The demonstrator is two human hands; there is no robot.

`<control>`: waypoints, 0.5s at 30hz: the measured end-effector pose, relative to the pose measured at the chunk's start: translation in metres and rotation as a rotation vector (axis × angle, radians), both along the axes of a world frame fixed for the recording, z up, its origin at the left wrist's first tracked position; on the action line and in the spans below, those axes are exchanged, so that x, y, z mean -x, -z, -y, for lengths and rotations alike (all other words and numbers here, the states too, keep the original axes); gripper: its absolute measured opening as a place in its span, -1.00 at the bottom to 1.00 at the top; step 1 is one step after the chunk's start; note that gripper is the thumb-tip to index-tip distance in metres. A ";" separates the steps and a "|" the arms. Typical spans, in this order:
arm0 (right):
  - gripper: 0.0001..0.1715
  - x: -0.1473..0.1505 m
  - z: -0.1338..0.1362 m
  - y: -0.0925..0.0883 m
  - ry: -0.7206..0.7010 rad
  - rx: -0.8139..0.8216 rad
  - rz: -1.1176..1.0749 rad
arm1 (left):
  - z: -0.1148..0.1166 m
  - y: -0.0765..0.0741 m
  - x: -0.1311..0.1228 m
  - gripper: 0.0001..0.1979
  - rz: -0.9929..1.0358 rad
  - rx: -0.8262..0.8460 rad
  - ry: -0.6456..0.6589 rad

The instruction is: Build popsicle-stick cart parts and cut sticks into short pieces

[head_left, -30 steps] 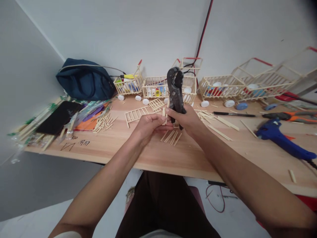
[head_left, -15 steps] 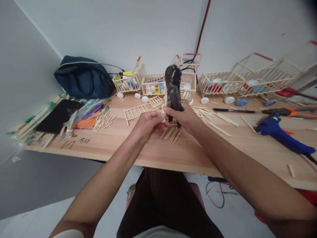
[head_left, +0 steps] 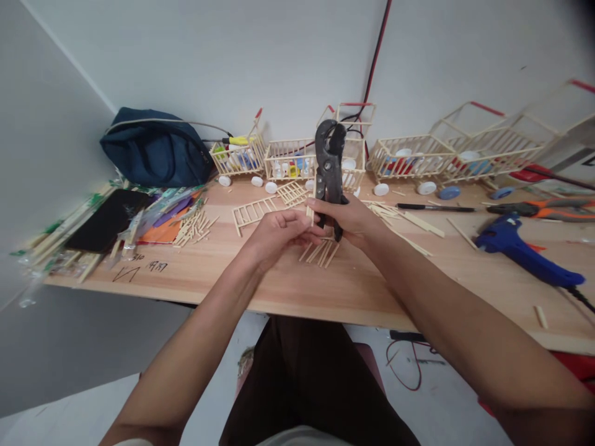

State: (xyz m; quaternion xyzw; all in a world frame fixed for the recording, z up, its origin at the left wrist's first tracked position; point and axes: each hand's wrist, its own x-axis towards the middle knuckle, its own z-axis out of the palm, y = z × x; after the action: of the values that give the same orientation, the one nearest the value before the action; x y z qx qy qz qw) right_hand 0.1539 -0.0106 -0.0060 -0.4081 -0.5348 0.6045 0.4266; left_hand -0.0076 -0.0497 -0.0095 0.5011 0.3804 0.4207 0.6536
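My right hand (head_left: 357,218) is wrapped round a black hand-held cutter (head_left: 329,164), which stands upright with its curved head at the top. Short pale wooden sticks (head_left: 310,214) are pinched beside the cutter's handles by my left hand (head_left: 284,233); some of their length is hidden by my fingers. Below both hands, several cut sticks (head_left: 320,254) lie on the table. Just beyond my left hand are a ladder-like stick frame (head_left: 255,212) and a smaller stick grid (head_left: 292,193), both lying flat.
Small stick-built shopping carts (head_left: 411,158) line the wall. At the right lie a blue glue gun (head_left: 525,248), orange-handled pliers (head_left: 553,210) and a black pen (head_left: 437,207). To the left are a dark blue bag (head_left: 155,148), a black tablet (head_left: 109,220) and a stick pile (head_left: 195,226).
The cutter has shifted slightly to the right in view and sits a little more upright. My left fingers have spread slightly near the sticks. The whole view has moved a little.
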 end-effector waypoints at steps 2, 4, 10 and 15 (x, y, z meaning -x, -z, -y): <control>-0.49 -0.001 0.000 -0.001 -0.008 0.018 -0.055 | 0.003 -0.003 0.001 -0.66 -0.059 -0.042 0.004; -0.50 -0.002 -0.001 0.000 -0.027 0.035 -0.099 | 0.005 -0.004 0.000 -0.71 -0.135 -0.101 -0.049; -0.46 0.000 0.000 0.001 -0.001 0.027 -0.120 | 0.007 -0.002 -0.006 -0.77 -0.238 -0.252 -0.149; -0.43 0.002 0.002 -0.001 0.040 0.025 -0.111 | 0.009 -0.001 -0.007 -0.77 -0.241 -0.273 -0.178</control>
State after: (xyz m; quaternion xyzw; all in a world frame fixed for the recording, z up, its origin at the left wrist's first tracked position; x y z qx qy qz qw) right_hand 0.1516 -0.0127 -0.0050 -0.3897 -0.4943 0.6244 0.4625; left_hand -0.0006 -0.0586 -0.0084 0.5965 0.4381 0.4613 0.4894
